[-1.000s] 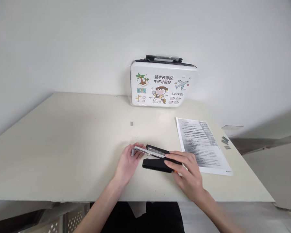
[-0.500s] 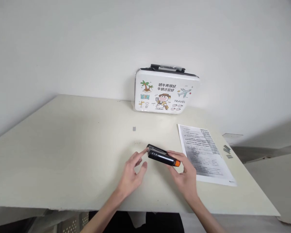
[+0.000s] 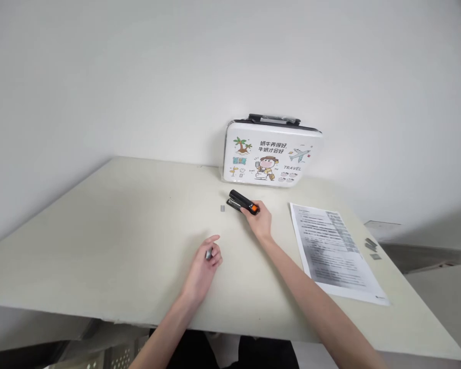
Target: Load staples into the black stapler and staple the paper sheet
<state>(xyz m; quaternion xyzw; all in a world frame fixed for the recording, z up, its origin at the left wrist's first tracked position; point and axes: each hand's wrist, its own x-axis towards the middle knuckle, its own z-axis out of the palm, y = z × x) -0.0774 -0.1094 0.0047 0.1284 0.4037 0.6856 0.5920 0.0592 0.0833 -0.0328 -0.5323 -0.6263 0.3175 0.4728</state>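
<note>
My right hand (image 3: 260, 221) is closed round the orange-marked rear end of a black stapler (image 3: 241, 201), toward the back of the table in front of the case. The stapler's front end points left, with a gap showing between its upper and lower arms. Just left of that end lies a small grey staple strip (image 3: 222, 208). Nearer to me, my left hand (image 3: 203, 266) has its fingers curled in around another small silvery staple strip (image 3: 209, 253), partly covered by the fingers; its index finger sticks out.
A white cartoon-printed case (image 3: 272, 154) with a black handle stands against the wall. A printed sheet of paper (image 3: 330, 251) lies on the table (image 3: 100, 246) to the right. Several grey staple strips (image 3: 371, 244) rest near the table's right edge.
My right hand has carried the stapler away from me, toward the case. My left hand has come off the stapler's front end, and a staple strip now shows in its fingers.
</note>
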